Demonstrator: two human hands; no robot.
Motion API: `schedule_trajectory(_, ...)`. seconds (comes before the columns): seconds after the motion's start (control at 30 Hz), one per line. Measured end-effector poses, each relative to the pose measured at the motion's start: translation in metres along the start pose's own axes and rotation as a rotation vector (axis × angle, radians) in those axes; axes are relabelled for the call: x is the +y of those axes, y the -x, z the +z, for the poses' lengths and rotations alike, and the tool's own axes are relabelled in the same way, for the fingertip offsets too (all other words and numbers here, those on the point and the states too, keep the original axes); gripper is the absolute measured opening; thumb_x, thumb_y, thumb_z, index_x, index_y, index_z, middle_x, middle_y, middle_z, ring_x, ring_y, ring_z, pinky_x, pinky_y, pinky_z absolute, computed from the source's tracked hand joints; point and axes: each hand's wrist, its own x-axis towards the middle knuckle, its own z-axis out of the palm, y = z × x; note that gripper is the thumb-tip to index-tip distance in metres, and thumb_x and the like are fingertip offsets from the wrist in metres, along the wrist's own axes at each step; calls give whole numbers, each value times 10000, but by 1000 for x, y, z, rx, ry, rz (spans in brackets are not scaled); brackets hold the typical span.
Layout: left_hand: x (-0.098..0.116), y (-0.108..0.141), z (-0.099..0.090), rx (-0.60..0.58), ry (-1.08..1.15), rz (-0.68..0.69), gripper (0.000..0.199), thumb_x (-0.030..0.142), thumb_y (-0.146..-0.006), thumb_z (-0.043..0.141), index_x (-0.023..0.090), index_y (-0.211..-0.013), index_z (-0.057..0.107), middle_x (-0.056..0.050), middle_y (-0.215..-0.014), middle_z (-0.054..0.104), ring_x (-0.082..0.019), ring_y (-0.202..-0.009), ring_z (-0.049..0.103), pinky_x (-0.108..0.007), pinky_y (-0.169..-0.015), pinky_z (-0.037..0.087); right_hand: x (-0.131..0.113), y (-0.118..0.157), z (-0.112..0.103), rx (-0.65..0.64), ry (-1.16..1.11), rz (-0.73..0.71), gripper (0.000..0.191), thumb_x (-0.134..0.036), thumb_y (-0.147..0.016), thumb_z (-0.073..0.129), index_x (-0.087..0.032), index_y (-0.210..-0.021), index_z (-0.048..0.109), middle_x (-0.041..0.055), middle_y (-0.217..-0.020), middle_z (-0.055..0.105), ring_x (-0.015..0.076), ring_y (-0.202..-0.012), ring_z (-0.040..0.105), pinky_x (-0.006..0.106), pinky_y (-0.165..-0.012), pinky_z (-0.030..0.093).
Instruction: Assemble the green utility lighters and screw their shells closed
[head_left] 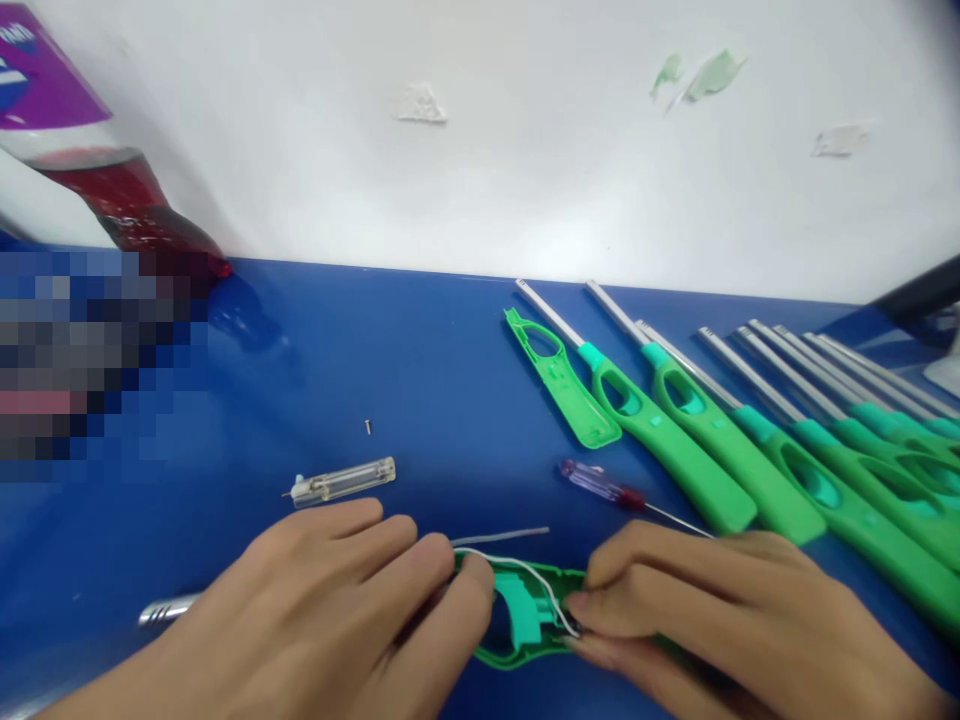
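Note:
An open green lighter body (506, 655) lies near the bottom middle, with a teal trigger piece (517, 612) inside. My left hand (360, 600) is closed over the body's left end, its fingers bent around it. A white wire (525, 567) curves across the body to the fingertips of my right hand (675, 610). Those fingers are pinched at the wire's end beside a small dark part, most of which they hide. Beyond my left hand rests a clear gas tank (341, 482). A metal tube end (166, 610) sticks out left of my left hand.
Several assembled green lighters (697, 450) lie in a row at the right, with an empty green half shell (574, 395) beside them. A purple screwdriver (600, 481) lies near my right hand. A small screw (368, 427) and a bottle of red liquid (127, 195) are farther left.

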Motion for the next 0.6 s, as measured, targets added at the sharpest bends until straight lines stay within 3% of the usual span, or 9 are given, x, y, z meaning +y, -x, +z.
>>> schedule_trajectory(0.17, 1, 6, 2, 15, -4, -26, 206, 154, -1112, 512, 244, -1125, 697, 56, -760, 727, -134, -597, 623, -313, -641, 495, -1, 1, 0, 20, -20, -21, 245, -282, -1168, 568, -259, -1002, 745, -31, -889, 791, 111, -621, 731, 269, -527, 496)
schedule_trajectory(0.4, 0, 7, 3, 20, 9, -34, 237, 104, -1064, 529, 245, -1128, 709, 50, -819, 754, -138, -651, 670, -291, -698, 535, -2, 1, -5, -44, 22, -18, 178, -245, -1144, 608, -256, -1052, 759, -25, -933, 799, 106, -687, 758, 229, -584, 535)
schedule_trajectory(0.6, 0, 3, 0, -8, 46, -19, 276, 66, -1075, 469, 240, -1084, 683, 75, -789, 739, -130, -642, 670, -329, -678, 499, -3, -1, -7, -54, 93, -40, 271, -270, -1172, 551, -250, -1017, 773, -16, -886, 791, 104, -662, 739, 217, -598, 553)
